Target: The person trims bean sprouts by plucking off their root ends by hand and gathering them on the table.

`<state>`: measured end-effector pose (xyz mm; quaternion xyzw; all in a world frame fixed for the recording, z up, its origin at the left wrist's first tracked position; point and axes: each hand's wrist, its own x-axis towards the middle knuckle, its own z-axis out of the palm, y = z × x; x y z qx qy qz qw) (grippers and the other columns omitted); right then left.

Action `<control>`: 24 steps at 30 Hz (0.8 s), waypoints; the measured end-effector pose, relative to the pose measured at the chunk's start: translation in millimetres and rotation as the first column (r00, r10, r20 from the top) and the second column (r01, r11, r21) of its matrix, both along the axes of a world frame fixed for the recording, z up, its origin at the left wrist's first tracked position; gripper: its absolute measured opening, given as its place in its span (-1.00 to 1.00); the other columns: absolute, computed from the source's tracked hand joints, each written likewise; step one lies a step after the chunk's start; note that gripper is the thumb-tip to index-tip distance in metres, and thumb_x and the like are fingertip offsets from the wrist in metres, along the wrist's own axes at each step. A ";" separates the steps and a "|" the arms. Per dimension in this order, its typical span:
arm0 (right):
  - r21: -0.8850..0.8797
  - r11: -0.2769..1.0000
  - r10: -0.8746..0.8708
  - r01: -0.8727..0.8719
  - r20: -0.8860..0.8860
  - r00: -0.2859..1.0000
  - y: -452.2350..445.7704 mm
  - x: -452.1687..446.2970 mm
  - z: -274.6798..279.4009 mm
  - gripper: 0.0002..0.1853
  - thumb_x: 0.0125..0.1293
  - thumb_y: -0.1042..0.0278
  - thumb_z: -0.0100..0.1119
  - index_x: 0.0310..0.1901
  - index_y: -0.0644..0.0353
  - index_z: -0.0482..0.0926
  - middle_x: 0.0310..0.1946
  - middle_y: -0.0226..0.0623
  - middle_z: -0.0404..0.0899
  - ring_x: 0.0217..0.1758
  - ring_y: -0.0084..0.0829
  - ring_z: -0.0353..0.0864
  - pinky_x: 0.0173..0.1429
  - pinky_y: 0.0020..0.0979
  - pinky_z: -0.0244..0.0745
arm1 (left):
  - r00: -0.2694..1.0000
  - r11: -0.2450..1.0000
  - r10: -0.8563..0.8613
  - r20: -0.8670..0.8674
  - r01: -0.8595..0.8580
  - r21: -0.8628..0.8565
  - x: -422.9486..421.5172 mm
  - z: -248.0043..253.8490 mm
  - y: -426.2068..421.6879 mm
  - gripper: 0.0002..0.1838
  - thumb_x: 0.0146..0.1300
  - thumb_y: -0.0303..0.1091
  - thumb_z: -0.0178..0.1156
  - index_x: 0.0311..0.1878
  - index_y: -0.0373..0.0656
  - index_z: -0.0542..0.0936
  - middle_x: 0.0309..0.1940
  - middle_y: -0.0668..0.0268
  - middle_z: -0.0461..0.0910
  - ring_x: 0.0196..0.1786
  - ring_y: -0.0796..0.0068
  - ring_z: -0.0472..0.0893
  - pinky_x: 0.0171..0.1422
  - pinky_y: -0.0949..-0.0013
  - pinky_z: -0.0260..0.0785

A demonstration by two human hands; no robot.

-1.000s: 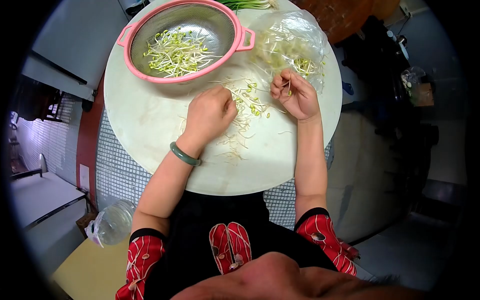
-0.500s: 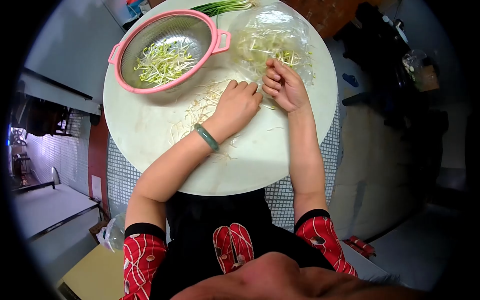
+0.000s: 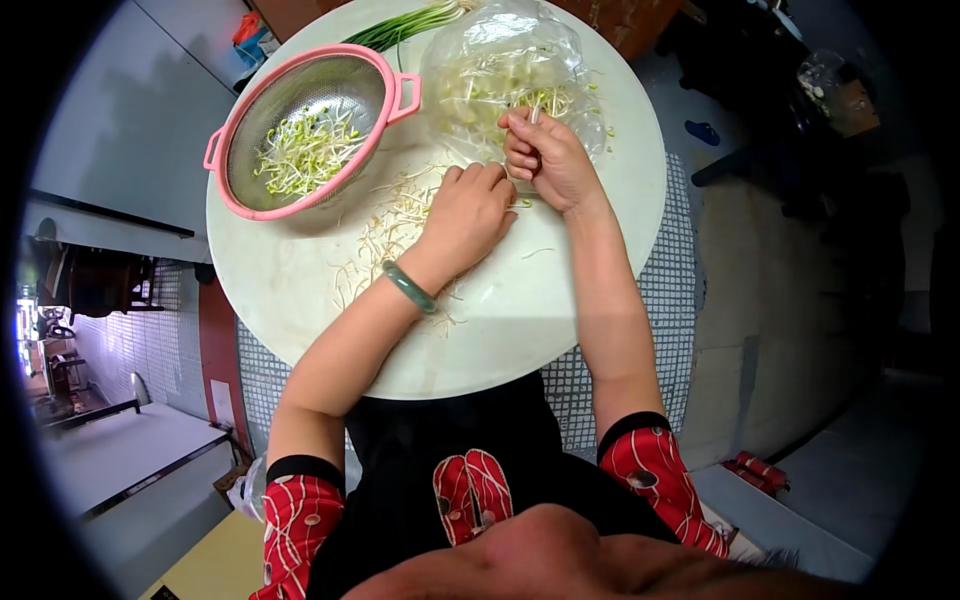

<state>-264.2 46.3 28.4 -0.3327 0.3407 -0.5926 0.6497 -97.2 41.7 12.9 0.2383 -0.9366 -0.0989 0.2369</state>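
Note:
My left hand, with a green bangle at its wrist, rests palm down over the loose sprouts and root ends on the round white table. Its fingers are bent and their tips are partly hidden. Close to its right, my right hand is raised with curled fingers, a pale sprout stem at the thumb and index finger. Behind it lies a clear plastic bag with more bean sprouts. The pink-rimmed colander at the upper left holds a heap of bean sprouts.
Green onions lie at the table's far edge. A beige surface and a plastic bottle, partly hidden, are at the lower left. A blue slipper is on the floor at right.
The view has shifted, moving the colander left and down in the frame. My left hand has moved rightward across the table, closer to my right hand, and has flattened over the sprouts.

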 end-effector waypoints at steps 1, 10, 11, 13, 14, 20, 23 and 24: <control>0.003 1.000 0.002 -0.002 -0.004 1.000 0.1 0.1 -0.9 -0.83 0.42 0.28 0.08 -0.17 0.21 0.48 -0.54 -0.55 0.21 -0.56 -0.71 0.15 -0.49 -0.64 0.13 | 0.999 0.999 0.032 -0.009 -0.032 0.011 -2.3 -6.6 -1.2 -0.82 0.06 -0.39 0.27 -0.30 -0.19 0.51 -0.26 0.25 0.47 -0.11 0.22 0.48 -0.02 0.21 0.28; -0.010 1.000 -0.004 0.003 -0.060 0.998 -1.1 0.0 -1.8 -0.80 0.41 0.25 0.09 -0.16 0.22 0.49 -0.55 -0.56 0.21 -0.56 -0.71 0.15 -0.50 -0.64 0.12 | 0.973 0.952 0.119 -0.200 -0.055 0.300 18.7 1.7 -15.7 -0.90 0.25 -0.52 0.12 -0.23 -0.27 0.40 -0.34 0.18 0.46 -0.22 0.23 0.47 -0.04 0.26 0.32; -0.011 1.000 -0.011 0.010 -0.079 0.997 -1.2 0.3 -2.3 -0.79 0.41 0.23 0.10 -0.16 0.23 0.49 -0.56 -0.57 0.21 -0.56 -0.71 0.15 -0.50 -0.64 0.12 | 0.962 0.878 0.143 -0.233 -0.014 0.479 21.8 1.6 -17.9 -0.91 0.30 -0.49 0.09 -0.22 -0.27 0.40 -0.35 0.23 0.45 -0.26 0.31 0.46 -0.08 0.30 0.33; -0.001 1.000 0.000 0.000 -0.246 0.969 -0.2 3.4 -0.1 -0.75 0.41 0.18 0.12 -0.19 0.23 0.51 -0.56 -0.58 0.25 -0.55 -0.72 0.18 -0.49 -0.64 0.13 | 0.936 0.632 0.211 -0.281 0.089 0.770 26.6 5.2 -21.9 -0.91 0.40 -0.45 0.04 -0.20 -0.27 0.39 -0.39 0.32 0.44 -0.32 0.47 0.45 -0.14 0.38 0.35; 0.003 1.000 0.005 -0.005 -0.327 0.945 0.5 5.8 1.0 -0.73 0.40 0.16 0.13 -0.20 0.24 0.53 -0.56 -0.58 0.26 -0.54 -0.73 0.19 -0.49 -0.64 0.14 | 0.935 0.586 0.198 -0.296 0.129 0.800 28.8 8.4 -23.1 -0.89 0.47 -0.39 -0.01 -0.16 -0.24 0.38 -0.41 0.41 0.42 -0.36 0.64 0.41 -0.22 0.50 0.34; -0.074 0.994 0.006 -0.079 -0.695 0.719 -0.9 17.6 -12.5 -0.77 0.34 0.19 0.23 -0.32 0.19 0.58 -0.55 -0.66 0.33 -0.47 -0.77 0.18 -0.39 -0.67 0.12 | 0.885 0.266 0.271 -0.378 0.309 0.913 38.9 3.7 -36.5 -0.91 0.43 -0.41 0.05 -0.10 -0.20 0.41 -0.40 0.40 0.48 -0.39 0.67 0.45 -0.31 0.56 0.34; -0.070 0.994 0.016 -0.088 -0.687 0.726 -0.4 15.3 -12.0 -0.75 0.28 0.18 0.29 -0.37 0.19 0.58 -0.59 -0.65 0.30 -0.50 -0.73 0.17 -0.43 -0.61 0.10 | 0.837 0.070 0.372 -0.401 0.406 0.911 45.6 5.7 -35.5 -0.87 0.40 -0.43 0.07 -0.06 -0.22 0.42 -0.38 0.37 0.53 -0.42 0.64 0.48 -0.33 0.57 0.36; -0.084 0.994 -0.002 -0.075 -0.678 0.735 -0.4 15.5 -10.5 -0.74 0.26 0.17 0.32 -0.40 0.19 0.58 -0.62 -0.64 0.29 -0.53 -0.72 0.17 -0.46 -0.58 0.10 | 0.831 0.037 0.384 -0.403 0.422 0.906 48.4 6.2 -35.2 -0.86 0.39 -0.45 0.08 -0.04 -0.22 0.42 -0.36 0.36 0.54 -0.42 0.63 0.49 -0.33 0.57 0.36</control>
